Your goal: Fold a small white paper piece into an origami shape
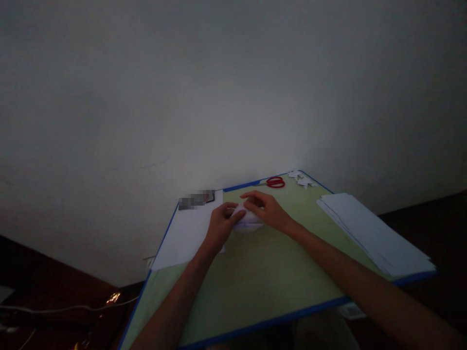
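A small folded piece of white paper [248, 222] is between my two hands, over the middle of the table. My left hand [223, 221] pinches its left side, with the thumb lying on top of the paper. From the right, my right hand [268, 210] grips its upper edge between thumb and fingers. Faint bluish lines run across the paper. My fingers hide part of its far edge, and the dim light blurs the finer folds.
The table [262, 282] is pale green with a blue rim. Red-handled scissors [275, 183] lie at the back, near small folded paper pieces [304, 182]. A paper stack [375, 236] is at right; a white sheet [186, 238] and a pixelated dark object [197, 199] are at left. Behind stands a wall [219, 97].
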Action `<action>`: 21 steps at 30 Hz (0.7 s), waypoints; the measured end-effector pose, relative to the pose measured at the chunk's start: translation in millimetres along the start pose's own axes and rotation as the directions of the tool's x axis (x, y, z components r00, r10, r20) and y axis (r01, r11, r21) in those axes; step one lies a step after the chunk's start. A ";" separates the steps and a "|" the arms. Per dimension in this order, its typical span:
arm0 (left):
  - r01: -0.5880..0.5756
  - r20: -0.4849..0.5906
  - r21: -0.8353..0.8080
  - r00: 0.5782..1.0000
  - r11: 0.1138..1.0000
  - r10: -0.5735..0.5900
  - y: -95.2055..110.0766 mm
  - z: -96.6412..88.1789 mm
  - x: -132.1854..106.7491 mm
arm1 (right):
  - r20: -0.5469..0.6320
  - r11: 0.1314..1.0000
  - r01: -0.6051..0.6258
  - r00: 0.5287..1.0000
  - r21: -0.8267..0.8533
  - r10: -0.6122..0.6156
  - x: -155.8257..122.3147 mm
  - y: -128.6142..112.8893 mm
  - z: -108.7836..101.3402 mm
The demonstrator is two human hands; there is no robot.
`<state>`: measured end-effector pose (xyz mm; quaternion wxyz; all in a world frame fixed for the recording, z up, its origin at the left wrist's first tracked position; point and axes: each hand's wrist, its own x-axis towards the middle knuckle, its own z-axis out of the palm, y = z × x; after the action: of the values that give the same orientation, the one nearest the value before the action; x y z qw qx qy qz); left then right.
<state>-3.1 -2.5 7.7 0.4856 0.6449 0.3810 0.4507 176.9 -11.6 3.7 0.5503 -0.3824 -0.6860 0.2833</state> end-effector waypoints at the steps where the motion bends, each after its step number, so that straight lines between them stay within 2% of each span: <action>1: 0.016 -0.010 -0.039 1.000 0.999 -0.017 1.3 0.1 -0.8 | 0.002 1.000 0.017 1.000 -0.014 -0.017 -0.6 -1.6 -0.8; 5: 0.003 -0.079 -0.138 0.997 0.990 -0.014 1.5 -2.4 -0.3 | 0.094 0.980 0.148 0.986 -0.132 -0.136 -5.0 -8.9 -5.5; 8: 0.006 -0.120 -0.195 0.992 0.981 -0.030 -0.7 -4.7 2.9 | 0.224 0.938 0.279 0.947 -0.207 -0.232 -8.0 -9.8 -8.6; 10: 0.040 -0.130 -0.247 0.989 0.968 -0.074 0.1 -4.6 4.5 | 0.271 0.909 0.338 0.924 -0.242 -0.271 -8.3 -6.6 -9.4; 16: 0.068 -0.093 -0.230 0.991 0.971 -0.092 8.9 -0.6 4.6 | 0.178 0.895 0.344 0.936 -0.283 -0.303 -3.5 3.7 -9.2; 19: 0.102 -0.042 -0.202 0.993 0.974 -0.113 6.5 -1.0 4.9 | 0.115 0.901 0.317 0.948 -0.297 -0.296 -1.0 3.2 -10.3; 21: 0.074 -0.043 -0.160 0.996 0.984 -0.082 3.0 -1.7 5.3 | 0.075 0.913 0.285 0.958 -0.292 -0.275 0.4 2.1 -10.7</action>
<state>-3.0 2.2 11.9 0.5429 0.5777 0.3810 0.4757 187.7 -10.4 4.7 0.5094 -0.3546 -0.7776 0.1005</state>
